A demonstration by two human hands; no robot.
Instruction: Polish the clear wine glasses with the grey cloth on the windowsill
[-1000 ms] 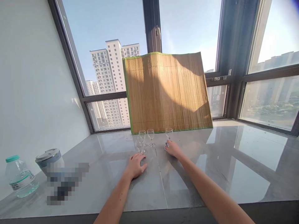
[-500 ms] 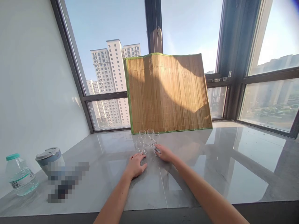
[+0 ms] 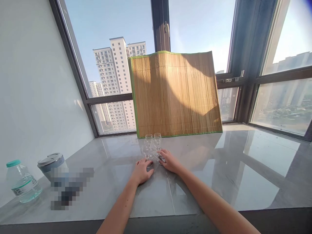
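Observation:
Several clear stemmed glasses stand upright close together on the grey tiled ledge, two at the back and others in front. My left hand (image 3: 141,171) rests on the ledge at the foot of the front left glass (image 3: 146,151), its fingers and thumb curved about that foot. My right hand (image 3: 168,161) has its fingers closed at the base of the front right glass (image 3: 157,143), partly covering it. Behind these stand the back left glass (image 3: 149,136) and the back right glass (image 3: 157,135). Transparent rims and bowls overlap, so their edges are hard to separate.
A bamboo mat (image 3: 175,97) with green edging leans against the window behind the glasses. To the left are a bottle (image 3: 23,183) with a teal cap, a lidded cup (image 3: 51,164) and a blurred-out patch. The ledge (image 3: 109,201) ends at a front edge near me.
My right hand has slid left with the front right glass, bringing it nearer to the left ones. The left hand stays in place. The view has shifted slightly.

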